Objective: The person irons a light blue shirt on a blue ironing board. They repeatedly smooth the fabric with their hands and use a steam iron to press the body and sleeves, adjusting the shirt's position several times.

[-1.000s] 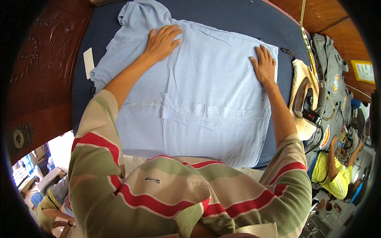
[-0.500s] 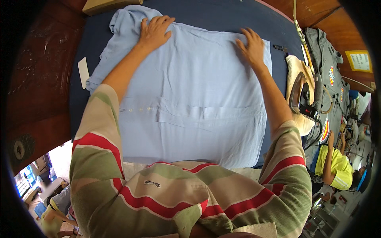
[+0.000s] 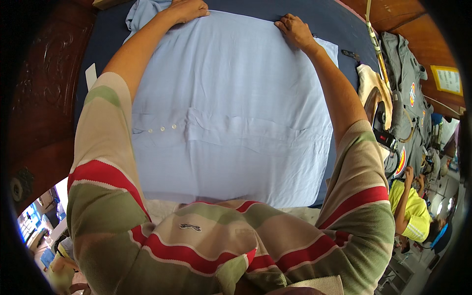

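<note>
A light blue buttoned shirt (image 3: 236,83) lies spread flat before me on a navy-covered table (image 3: 324,19). Three pale buttons show on it, left of a crosswise fold at mid-height. At the shirt's far edge, toward the left, my left hand (image 3: 188,10) is closed with its fingers curled on the cloth. Farther right along the same edge, my right hand (image 3: 295,30) pinches the fabric between bent fingers. The bunched part of the shirt beyond my left wrist runs partly out of view.
An iron (image 3: 380,117) rests on a cream cloth (image 3: 369,81) at the right. Beside it hang or lie grey garments (image 3: 400,64) with patches. A small dark tool (image 3: 350,54) and a white card (image 3: 91,76) lie on the table. A person in yellow (image 3: 412,211) is at far right.
Both hands have gone from flat and spread to closed on the shirt's far edge. That edge has shifted away from me, and the cloth's creases look smoother.
</note>
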Available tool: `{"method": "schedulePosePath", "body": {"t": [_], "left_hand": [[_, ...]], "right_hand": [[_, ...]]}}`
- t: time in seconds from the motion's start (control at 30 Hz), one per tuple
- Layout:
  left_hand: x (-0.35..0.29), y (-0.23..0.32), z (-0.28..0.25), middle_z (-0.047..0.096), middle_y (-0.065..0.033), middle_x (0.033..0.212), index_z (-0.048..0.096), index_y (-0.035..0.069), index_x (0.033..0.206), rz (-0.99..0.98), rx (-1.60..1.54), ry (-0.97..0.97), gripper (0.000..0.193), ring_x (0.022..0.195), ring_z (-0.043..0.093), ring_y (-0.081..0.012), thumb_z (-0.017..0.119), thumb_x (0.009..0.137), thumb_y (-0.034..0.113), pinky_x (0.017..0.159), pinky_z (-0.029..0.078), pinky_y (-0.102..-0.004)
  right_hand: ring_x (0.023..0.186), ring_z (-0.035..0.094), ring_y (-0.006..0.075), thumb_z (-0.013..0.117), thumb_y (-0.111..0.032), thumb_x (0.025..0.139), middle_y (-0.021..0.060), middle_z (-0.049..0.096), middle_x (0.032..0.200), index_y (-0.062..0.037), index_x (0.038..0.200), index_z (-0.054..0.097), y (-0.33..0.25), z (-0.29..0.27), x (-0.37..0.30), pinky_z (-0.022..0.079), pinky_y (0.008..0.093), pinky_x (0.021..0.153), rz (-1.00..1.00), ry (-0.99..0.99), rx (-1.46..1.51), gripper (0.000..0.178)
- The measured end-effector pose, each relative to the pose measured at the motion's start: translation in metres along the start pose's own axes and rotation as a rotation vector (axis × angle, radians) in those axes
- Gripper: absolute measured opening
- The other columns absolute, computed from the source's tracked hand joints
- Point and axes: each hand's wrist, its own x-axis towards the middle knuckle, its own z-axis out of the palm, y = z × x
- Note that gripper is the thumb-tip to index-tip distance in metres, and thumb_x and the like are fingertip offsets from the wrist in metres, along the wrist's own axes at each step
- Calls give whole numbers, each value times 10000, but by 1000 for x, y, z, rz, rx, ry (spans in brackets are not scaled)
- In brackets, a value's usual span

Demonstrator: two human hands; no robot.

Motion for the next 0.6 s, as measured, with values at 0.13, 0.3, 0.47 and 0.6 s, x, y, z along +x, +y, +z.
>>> {"method": "schedulePosePath", "body": {"t": [0.13,0.3,0.47,0.6], "left_hand": [[0,17,9,596,-55,1016,598,122,1009,-85,261,217,266,1037,526,-242,493,884,331,911,328,-492],[-64,27,28,636,-44,969,616,136,992,-27,139,954,229,1027,544,-218,519,881,312,891,345,-443],[-179,-65,87,427,-9,1376,496,214,1261,-451,-12,532,364,1283,362,-206,390,924,301,986,235,-561],[-177,-80,65,247,24,1491,339,345,1379,-533,43,339,441,1377,191,-220,328,938,342,1007,158,-613]], "right_hand": [[1040,524,288,494,-442,889,84,578,1022,-102,1009,620,-2,-4,9,427,462,840,76,-24,-70,382],[991,532,318,528,-432,869,101,580,994,-69,1012,579,-20,-18,-23,431,442,797,76,417,176,393],[1312,305,288,454,-494,881,93,395,1386,-174,1275,484,32,-17,-112,219,470,1049,225,111,-108,508],[1369,200,302,366,-571,887,83,273,1471,-236,1377,368,50,-22,-96,164,526,1068,294,24,-154,594]]}}
